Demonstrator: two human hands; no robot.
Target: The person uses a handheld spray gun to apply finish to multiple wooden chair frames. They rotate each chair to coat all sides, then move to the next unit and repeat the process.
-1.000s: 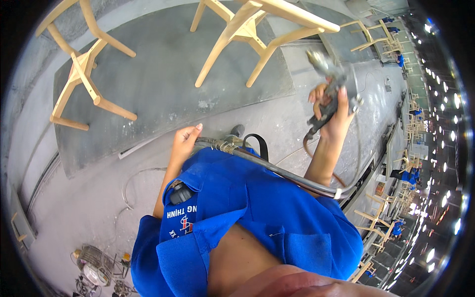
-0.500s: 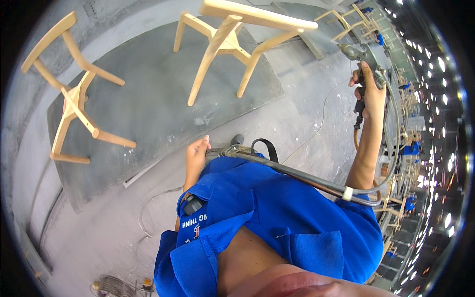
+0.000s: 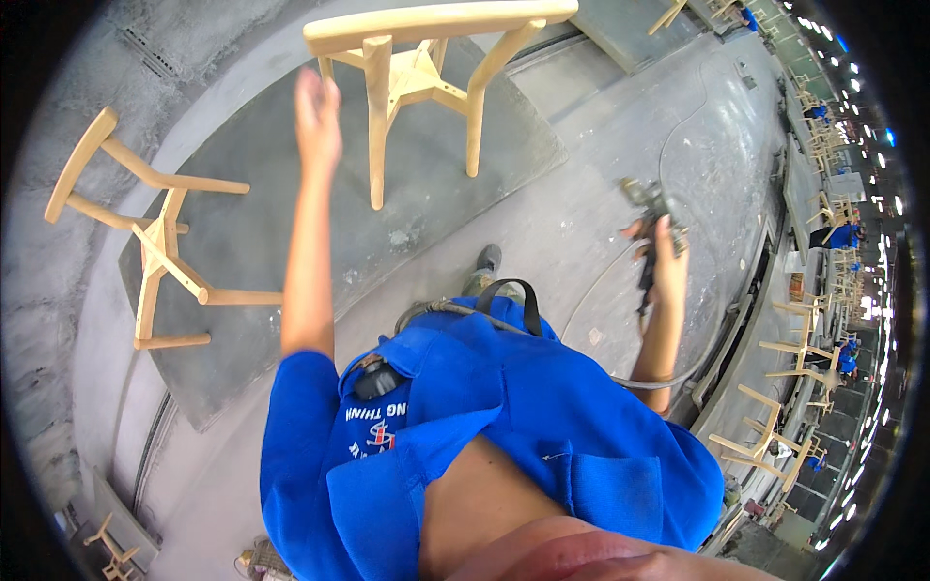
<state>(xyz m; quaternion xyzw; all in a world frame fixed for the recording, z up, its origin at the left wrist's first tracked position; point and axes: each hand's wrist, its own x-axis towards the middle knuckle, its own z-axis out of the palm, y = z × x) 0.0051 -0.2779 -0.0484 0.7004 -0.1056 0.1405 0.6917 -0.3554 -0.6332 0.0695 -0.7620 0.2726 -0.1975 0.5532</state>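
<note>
reaching up, the left hand hangs open and empty just left of the chair, whose legs point down toward it; the right hand, well right of the chair, grips a spray gun.

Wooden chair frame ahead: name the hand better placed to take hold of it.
Left. The left hand is raised, open and empty, close beside the wooden chair frame. The right hand is lower and off to the side, its fingers closed around a spray gun.
</note>
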